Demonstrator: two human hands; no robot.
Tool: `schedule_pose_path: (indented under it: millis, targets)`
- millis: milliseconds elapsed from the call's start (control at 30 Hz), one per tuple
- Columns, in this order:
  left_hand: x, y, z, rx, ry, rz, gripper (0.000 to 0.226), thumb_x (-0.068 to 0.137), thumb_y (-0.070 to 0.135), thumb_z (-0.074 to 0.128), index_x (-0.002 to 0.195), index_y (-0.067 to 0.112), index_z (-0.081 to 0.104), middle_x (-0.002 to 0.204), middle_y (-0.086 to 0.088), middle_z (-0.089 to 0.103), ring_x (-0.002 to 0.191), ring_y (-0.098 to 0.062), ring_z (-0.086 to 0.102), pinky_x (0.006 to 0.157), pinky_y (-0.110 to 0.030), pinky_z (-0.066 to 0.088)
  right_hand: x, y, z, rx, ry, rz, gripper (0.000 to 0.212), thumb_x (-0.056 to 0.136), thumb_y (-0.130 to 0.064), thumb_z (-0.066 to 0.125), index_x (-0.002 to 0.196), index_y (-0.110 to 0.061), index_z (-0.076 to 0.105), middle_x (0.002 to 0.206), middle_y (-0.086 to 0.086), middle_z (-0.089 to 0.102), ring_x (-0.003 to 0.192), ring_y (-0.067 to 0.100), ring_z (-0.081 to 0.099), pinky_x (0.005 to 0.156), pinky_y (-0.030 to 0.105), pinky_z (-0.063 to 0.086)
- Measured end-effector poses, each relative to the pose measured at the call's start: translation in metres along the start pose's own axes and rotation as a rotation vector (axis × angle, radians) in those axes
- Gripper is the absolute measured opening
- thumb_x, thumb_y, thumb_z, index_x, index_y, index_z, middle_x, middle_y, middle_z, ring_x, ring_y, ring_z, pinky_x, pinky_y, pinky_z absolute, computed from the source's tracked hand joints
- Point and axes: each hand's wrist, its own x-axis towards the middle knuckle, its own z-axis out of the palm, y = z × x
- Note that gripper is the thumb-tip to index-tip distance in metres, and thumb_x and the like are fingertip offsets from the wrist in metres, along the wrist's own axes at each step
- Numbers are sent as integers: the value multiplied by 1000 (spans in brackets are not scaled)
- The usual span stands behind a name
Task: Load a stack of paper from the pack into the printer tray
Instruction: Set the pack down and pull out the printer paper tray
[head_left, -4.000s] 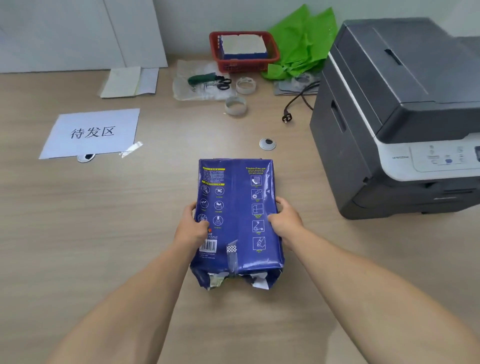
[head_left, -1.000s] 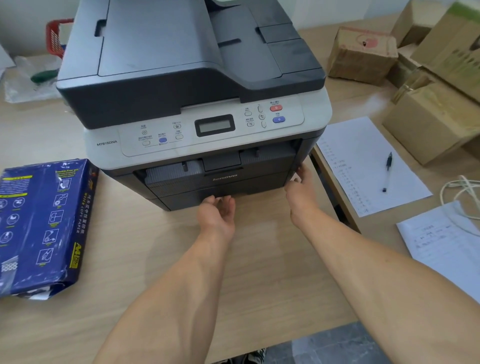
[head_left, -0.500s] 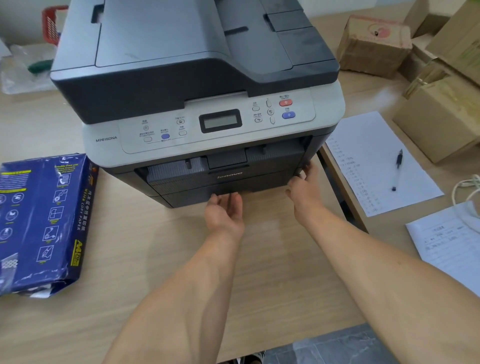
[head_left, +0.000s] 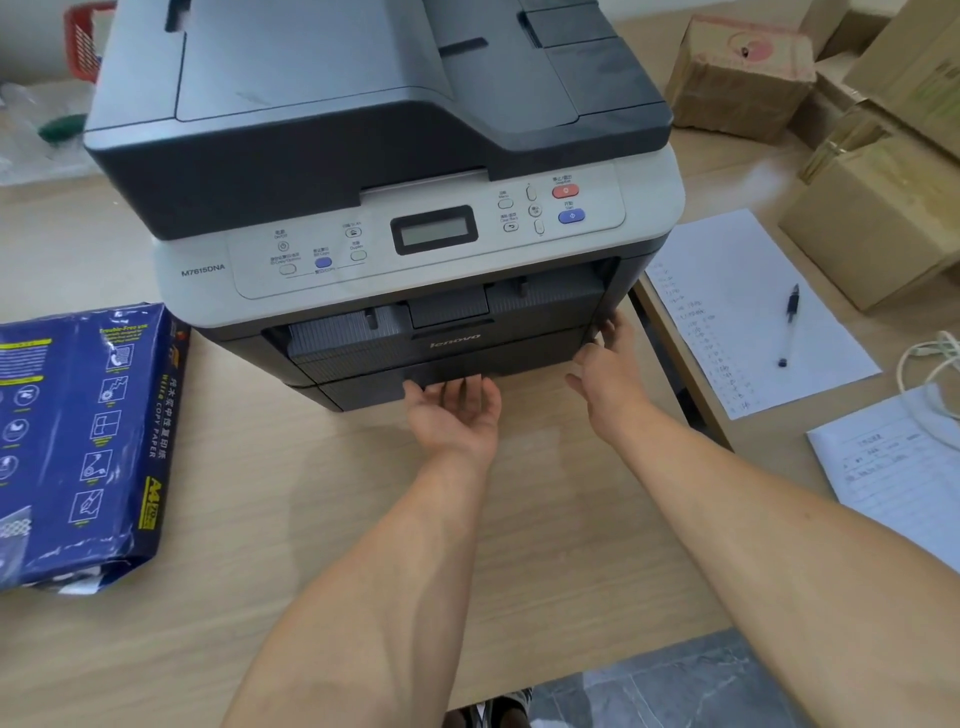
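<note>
The grey and black printer (head_left: 374, 156) stands on the wooden desk. Its paper tray (head_left: 363, 387) sits closed at the bottom front. My left hand (head_left: 454, 415) is palm up, its fingertips tucked under the tray's front recess. My right hand (head_left: 605, 374) rests against the printer's lower right front corner, fingers spread and holding nothing. The blue paper pack (head_left: 78, 441) lies flat on the desk to the left of the printer, its torn end towards me, and neither hand touches it.
To the right, a second desk holds a printed sheet (head_left: 727, 312) with a pen (head_left: 788, 325), another sheet (head_left: 904, 478), a white cable (head_left: 935, 358) and cardboard boxes (head_left: 872, 228). A red basket (head_left: 83, 39) stands behind the printer at left. The desk's front edge is close to me.
Four seconds ago both hands held the paper pack; it now lies on the left. In the last second my left hand slid forward under the tray's front; my right hand stayed at the corner.
</note>
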Motion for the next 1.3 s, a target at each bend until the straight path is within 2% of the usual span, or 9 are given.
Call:
schedule_pose_path:
  millis: [233,300,367,567,733,867,1033,1100,1300]
  targets:
    - [-15,-12,-23,-27,-9,-13,45,94,57,47,79,15,57,83,-7,62,80,-26,62,73,-36,54,-19,13,-11,-21,27,1,74,93,5,42,153,-32,18,158,0,29,137,17,38,114,48,38]
    - [-17,-7,-24,-54,-25,-29,45,95,56,45,85,14,58,90,-8,62,87,-28,62,75,-37,54,-23,11,-12,-9,25,10,73,95,4,41,154,-31,19,149,-5,36,122,13,46,111,46,41]
    - [-20,-6,-26,-97,-40,-44,48,94,58,45,103,12,59,106,-11,62,101,-30,61,79,-41,53,-28,10,-13,24,19,26,72,96,4,40,155,-32,20,136,-10,38,109,10,47,106,44,45]
    - [-35,2,-33,-37,-68,-77,79,90,65,46,149,13,35,149,-13,42,137,-34,42,100,-50,41,-41,8,-20,64,50,57,60,99,-27,49,154,-31,25,156,-4,33,124,14,40,104,50,46]
    - [-39,27,-52,321,86,37,62,93,61,43,129,11,52,123,-12,58,122,-29,56,94,-45,47,-48,5,-17,60,106,84,56,102,-32,47,154,-29,24,159,-1,30,141,24,35,107,50,45]
    - [-30,72,-71,698,259,380,42,92,50,48,114,15,57,100,-4,62,91,-24,60,82,-37,51,-52,4,-14,66,141,90,51,104,-33,41,153,-31,27,157,-1,33,130,20,40,106,48,46]
    - [-27,115,-73,944,166,665,74,81,57,45,144,18,39,141,1,52,128,-25,50,114,-42,33,-48,1,-7,165,177,95,48,104,-33,41,151,-29,34,132,-4,45,88,7,49,105,46,47]
    - [-31,120,-69,972,96,628,64,87,54,44,145,26,39,142,8,49,130,-20,46,115,-35,28,-48,1,-5,191,187,108,48,104,-33,41,151,-31,34,135,-6,44,94,8,50,104,46,49]
    - [-34,121,-73,860,49,571,63,92,49,45,152,33,32,156,15,34,142,-13,32,119,-43,26,-57,3,-6,157,193,106,50,104,-28,42,153,-31,31,124,-9,41,82,7,50,99,48,53]
